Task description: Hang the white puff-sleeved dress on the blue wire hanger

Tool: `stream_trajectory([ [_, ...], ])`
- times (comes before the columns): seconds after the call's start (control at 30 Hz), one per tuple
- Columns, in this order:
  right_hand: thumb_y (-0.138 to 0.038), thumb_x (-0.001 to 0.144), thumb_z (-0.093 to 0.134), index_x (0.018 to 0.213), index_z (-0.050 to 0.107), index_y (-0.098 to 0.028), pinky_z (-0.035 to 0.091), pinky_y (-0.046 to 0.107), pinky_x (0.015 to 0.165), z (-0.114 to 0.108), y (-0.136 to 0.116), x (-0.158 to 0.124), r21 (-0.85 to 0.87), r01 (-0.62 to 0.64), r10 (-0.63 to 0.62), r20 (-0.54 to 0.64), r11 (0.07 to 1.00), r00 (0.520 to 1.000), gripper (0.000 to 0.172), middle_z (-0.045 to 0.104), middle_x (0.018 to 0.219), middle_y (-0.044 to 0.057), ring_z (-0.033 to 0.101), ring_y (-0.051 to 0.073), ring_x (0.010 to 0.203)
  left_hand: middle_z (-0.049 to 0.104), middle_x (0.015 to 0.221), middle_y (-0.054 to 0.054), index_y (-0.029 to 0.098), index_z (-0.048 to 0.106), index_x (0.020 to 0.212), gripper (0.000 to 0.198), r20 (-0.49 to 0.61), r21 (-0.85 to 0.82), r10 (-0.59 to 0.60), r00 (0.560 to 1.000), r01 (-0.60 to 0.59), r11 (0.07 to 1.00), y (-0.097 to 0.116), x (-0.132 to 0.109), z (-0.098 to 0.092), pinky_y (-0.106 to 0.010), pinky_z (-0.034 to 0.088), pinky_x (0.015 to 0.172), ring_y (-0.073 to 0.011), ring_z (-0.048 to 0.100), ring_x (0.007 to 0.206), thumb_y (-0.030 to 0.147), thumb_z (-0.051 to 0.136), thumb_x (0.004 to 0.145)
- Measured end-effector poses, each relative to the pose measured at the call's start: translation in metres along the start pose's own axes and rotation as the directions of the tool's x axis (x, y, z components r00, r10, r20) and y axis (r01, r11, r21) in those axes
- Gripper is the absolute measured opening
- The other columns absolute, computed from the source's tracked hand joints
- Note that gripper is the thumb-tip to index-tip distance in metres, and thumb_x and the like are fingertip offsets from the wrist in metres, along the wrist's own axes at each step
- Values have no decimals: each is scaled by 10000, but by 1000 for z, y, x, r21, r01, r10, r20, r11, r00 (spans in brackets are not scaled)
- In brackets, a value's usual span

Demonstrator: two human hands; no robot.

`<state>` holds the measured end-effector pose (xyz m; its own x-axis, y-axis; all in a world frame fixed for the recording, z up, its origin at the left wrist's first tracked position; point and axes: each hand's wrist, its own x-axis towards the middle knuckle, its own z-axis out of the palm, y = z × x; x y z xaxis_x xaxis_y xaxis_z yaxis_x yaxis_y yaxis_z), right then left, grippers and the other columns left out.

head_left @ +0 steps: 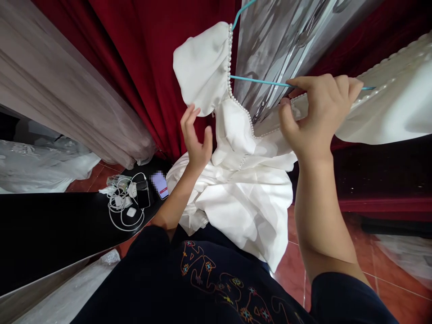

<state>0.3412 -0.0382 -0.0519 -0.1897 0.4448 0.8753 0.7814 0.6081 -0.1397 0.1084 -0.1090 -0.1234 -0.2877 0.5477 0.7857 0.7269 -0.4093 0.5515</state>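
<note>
A white dress with pearl-trimmed neckline and puffed sleeves hangs on a light-blue hanger in front of me, its skirt bunched near my torso. My right hand grips the hanger's bar at the right, thumb below it and fingers over it. At the left puffed sleeve, my left hand is raised with fingers apart, the fingertips at the sleeve's lower edge. The other sleeve spreads out to the right, beyond my right hand.
A black table on the left bears white cables, a dark phone and a lit phone. Red curtains and pale drapes hang behind. Red tiles cover the floor.
</note>
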Motion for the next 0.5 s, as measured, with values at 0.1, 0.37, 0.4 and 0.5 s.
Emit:
stream_trajectory([
  [0.1, -325, 824, 554, 1126, 713, -248, 410, 466, 916, -1, 0, 0, 14, 0, 0, -15, 1000, 1000, 350, 716, 929, 48, 593, 256, 894, 307, 1626, -206, 211, 295, 1456, 444, -130, -21, 41, 991, -44, 999, 41, 49, 23, -463, 215, 1344, -235, 265, 1598, 496, 280, 1116],
  [0.37, -359, 840, 546, 1142, 700, -250, 407, 481, 932, -1, -3, 1, -16, -14, 14, 22, 1000, 1000, 356, 714, 957, 53, 593, 270, 917, 438, 1620, -57, 279, 431, 1483, 402, -150, 118, 2, 989, 16, 993, 26, 109, 55, -509, 80, 1392, -201, 139, 1642, 375, 315, 1110],
  [0.4, -361, 842, 548, 1150, 697, -249, 407, 484, 939, -1, -3, 1, -27, -17, 18, 36, 999, 999, 360, 713, 962, 55, 591, 271, 923, 462, 1600, -37, 307, 453, 1476, 394, -153, 116, 11, 988, 7, 993, 19, 113, 59, -501, 106, 1386, -189, 161, 1634, 390, 297, 1124],
  [0.5, -343, 830, 564, 1163, 693, -245, 410, 485, 945, -1, -3, 1, -53, -17, 20, 55, 998, 998, 370, 711, 970, 60, 585, 268, 928, 564, 1476, -51, 281, 494, 1426, 382, -185, 87, 92, 978, -77, 993, -1, 129, 74, -390, 238, 1333, -134, 378, 1496, 449, 277, 1160],
])
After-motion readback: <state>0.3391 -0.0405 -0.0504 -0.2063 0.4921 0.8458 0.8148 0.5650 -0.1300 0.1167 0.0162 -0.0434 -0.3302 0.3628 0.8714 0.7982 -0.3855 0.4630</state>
